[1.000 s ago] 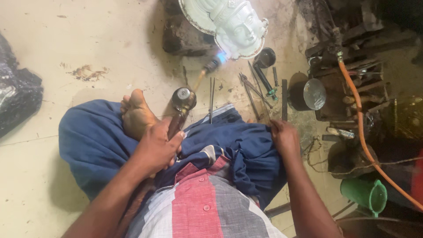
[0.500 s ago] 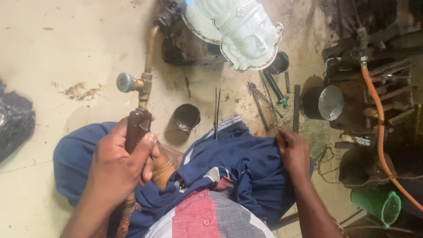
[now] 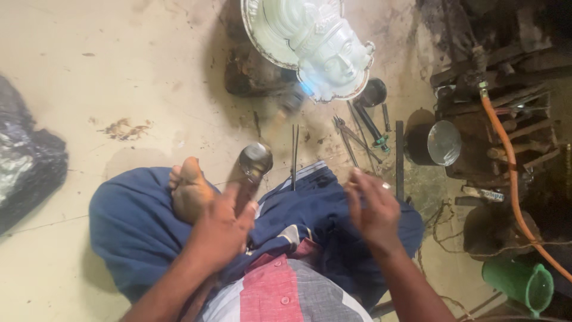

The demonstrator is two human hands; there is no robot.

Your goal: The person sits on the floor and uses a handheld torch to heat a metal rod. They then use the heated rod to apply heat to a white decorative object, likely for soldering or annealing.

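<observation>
My left hand point(image 3: 223, 229) lies over my lap and grips the handle of a gas torch point(image 3: 256, 160). The torch is blurred and points away from me. Its small blue flame point(image 3: 307, 89) burns at the lower edge of a pale metal face casting point(image 3: 325, 48) that stands on the floor ahead. My right hand point(image 3: 372, 206) hovers just above the blue cloth point(image 3: 137, 226) on my lap, holding nothing, with its fingers apart. My bare foot point(image 3: 190, 191) rests beside the left hand.
Thin rods point(image 3: 294, 149) and hand tools point(image 3: 363, 134) lie on the floor in front of my knees. To the right are a dark cup point(image 3: 374, 92), a metal tin point(image 3: 438, 143), an orange hose point(image 3: 506, 155) and a green mug point(image 3: 518, 283). A black plastic bag point(image 3: 27, 167) sits far left.
My left hand brought the torch down from an upright hold on the left to my lap, with the flame now at the casting. My right hand lifted off the cloth and opened.
</observation>
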